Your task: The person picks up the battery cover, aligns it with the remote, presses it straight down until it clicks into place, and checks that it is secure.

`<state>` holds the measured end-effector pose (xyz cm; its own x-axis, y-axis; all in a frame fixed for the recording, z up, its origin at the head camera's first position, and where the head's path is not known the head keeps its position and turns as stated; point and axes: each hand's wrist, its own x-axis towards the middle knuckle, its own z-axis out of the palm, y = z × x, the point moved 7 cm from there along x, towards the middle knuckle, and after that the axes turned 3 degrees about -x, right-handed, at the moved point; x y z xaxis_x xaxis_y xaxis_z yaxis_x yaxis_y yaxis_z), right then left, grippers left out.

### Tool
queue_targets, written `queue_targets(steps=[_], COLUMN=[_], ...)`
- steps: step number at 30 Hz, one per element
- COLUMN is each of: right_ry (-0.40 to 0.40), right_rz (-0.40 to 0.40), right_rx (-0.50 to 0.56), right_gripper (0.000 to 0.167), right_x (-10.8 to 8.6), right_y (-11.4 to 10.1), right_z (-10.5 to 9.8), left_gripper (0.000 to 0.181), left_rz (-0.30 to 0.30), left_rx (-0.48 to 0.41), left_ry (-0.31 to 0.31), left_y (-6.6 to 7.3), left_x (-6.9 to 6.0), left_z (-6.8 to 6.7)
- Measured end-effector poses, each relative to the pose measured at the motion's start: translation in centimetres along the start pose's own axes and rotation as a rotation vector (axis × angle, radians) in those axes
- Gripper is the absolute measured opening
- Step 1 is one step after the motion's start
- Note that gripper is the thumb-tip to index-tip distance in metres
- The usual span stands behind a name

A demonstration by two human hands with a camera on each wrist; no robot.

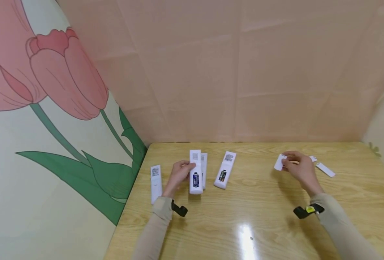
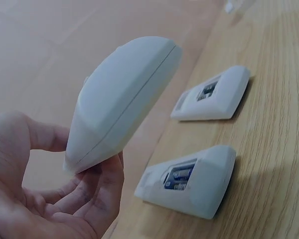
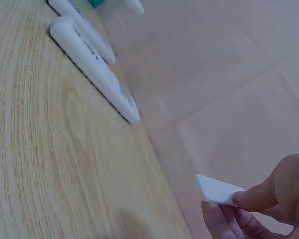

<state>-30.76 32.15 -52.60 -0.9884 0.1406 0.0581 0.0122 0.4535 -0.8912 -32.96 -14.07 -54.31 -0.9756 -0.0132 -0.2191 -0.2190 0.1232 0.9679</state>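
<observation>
My left hand (image 1: pixel 180 174) grips a white remote (image 1: pixel 195 155) raised over the table, its back up and the uncovered battery bay showing blue batteries. In the left wrist view the fingers of my left hand (image 2: pixel 65 194) curl round the narrow end of this remote (image 2: pixel 124 89). On the right, my right hand (image 1: pixel 301 169) pinches a small white cover (image 1: pixel 279 162) above the table. The right wrist view shows the cover (image 3: pixel 219 191) between thumb and fingers of my right hand (image 3: pixel 269 199).
Behind the held remote lies another remote (image 1: pixel 204 169), with one (image 1: pixel 225 169) to its right, both bays uncovered. A closed-back remote (image 1: pixel 156 184) lies left. Beyond my right hand are white covers (image 1: pixel 325 169) (image 1: pixel 313 158). A pink cloth (image 1: pixel 244 72) hangs behind the table.
</observation>
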Motion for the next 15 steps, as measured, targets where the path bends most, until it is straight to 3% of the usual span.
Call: queue_targets(steps=[15], right_ry=[-0.027], right_rz=[-0.052], right_rx=[0.09], right_gripper=[0.039], right_x=[-1.7], right_y=[-3.7], right_z=[0.5], left_gripper=[0.045], left_rz=[0.061], left_rx=[-0.054], left_ry=[-0.014], left_y=[1.4], left_x=[-1.2], left_z=[1.8])
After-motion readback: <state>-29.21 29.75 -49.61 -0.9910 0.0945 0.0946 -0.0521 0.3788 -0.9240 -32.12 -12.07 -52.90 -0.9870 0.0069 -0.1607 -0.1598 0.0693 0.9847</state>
